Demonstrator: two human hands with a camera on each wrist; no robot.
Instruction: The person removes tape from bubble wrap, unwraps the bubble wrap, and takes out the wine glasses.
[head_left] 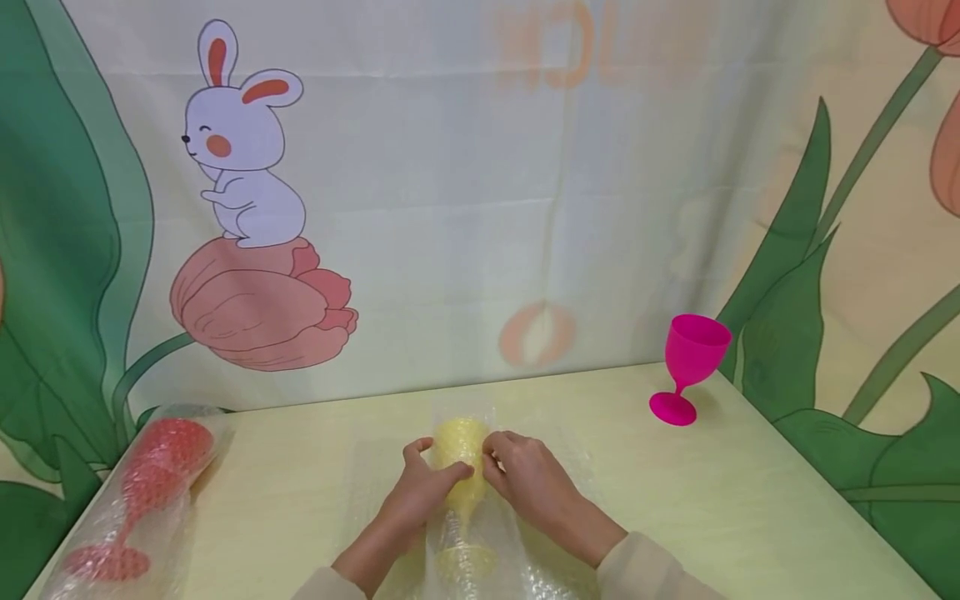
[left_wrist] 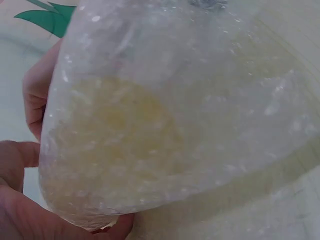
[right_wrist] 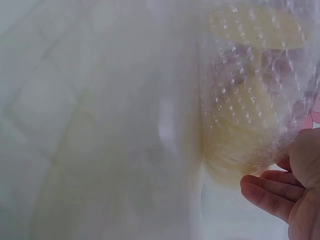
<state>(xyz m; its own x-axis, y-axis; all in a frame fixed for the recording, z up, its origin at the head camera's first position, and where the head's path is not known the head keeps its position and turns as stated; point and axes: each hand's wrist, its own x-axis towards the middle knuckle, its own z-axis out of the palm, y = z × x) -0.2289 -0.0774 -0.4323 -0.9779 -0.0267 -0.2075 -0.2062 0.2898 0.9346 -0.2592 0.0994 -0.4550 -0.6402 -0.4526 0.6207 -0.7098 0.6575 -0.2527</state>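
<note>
A pale yellow goblet [head_left: 461,446] lies near the front middle of the table, its bowl pointing away from me. Clear bubble wrap [head_left: 491,521] surrounds it. My left hand [head_left: 423,492] grips the wrapped bowl from the left, thumb across its top. On the other side, my right hand [head_left: 528,475] has curled fingers pinching the wrap beside the bowl. The left wrist view shows a blurred yellow goblet [left_wrist: 120,130] through the film. In the right wrist view, the round foot of the goblet [right_wrist: 257,27] and its stem show through the bubbles.
A red goblet [head_left: 165,454] wrapped in bubble wrap lies at the table's left edge. An unwrapped magenta goblet [head_left: 697,350] stands near the back right corner. Behind the pale table [head_left: 277,483] hangs a printed cloth [head_left: 420,217] with a rabbit and flowers.
</note>
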